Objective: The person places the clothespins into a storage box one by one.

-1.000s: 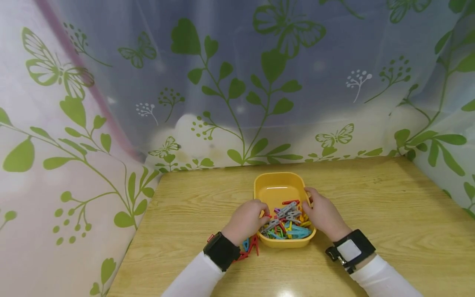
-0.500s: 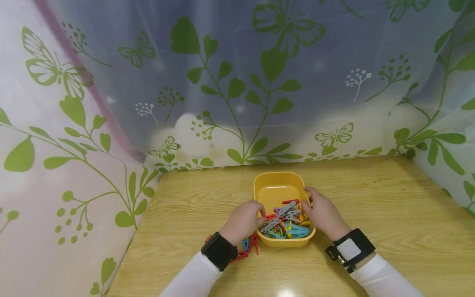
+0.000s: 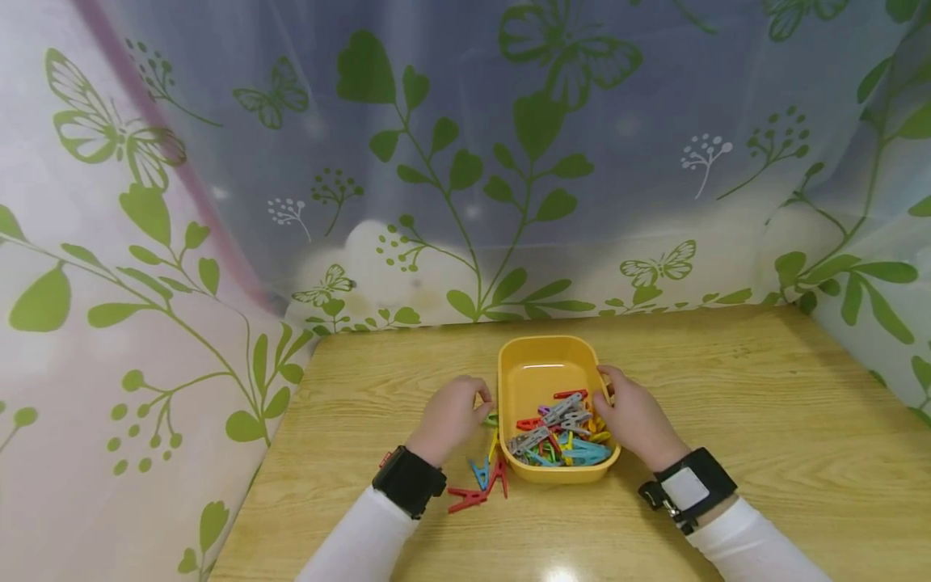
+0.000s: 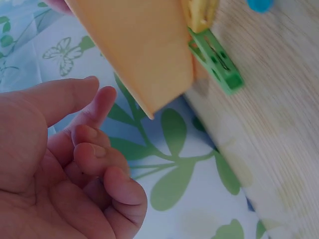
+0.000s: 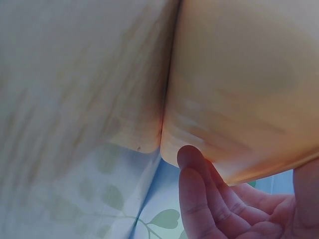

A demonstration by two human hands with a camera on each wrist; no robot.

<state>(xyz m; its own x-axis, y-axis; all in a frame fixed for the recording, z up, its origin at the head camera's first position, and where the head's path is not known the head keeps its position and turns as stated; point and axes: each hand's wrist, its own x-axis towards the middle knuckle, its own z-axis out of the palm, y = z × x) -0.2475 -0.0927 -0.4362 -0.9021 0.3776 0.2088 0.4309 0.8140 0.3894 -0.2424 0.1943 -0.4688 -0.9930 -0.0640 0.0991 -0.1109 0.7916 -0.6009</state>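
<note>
A yellow plastic box stands on the wooden table, with a pile of coloured clothespins in its near half. My right hand grips the box's right wall, thumb over the rim and fingers along the outside. To the left of the box is my left hand; its fingers are loosely bent and hold nothing in the left wrist view. A green clothespin lies against the box's outer wall beside a yellow clothespin. Nearer me lie a blue clothespin and two red clothespins.
The wooden table reaches back to a hanging curtain printed with green leaves and butterflies. Curtain also hangs along the left and right sides.
My left hand has pulled out of the box and moved left, leaving a red clothespin on the pile. Clothespins beside the box came into view. The right hand keeps its grip.
</note>
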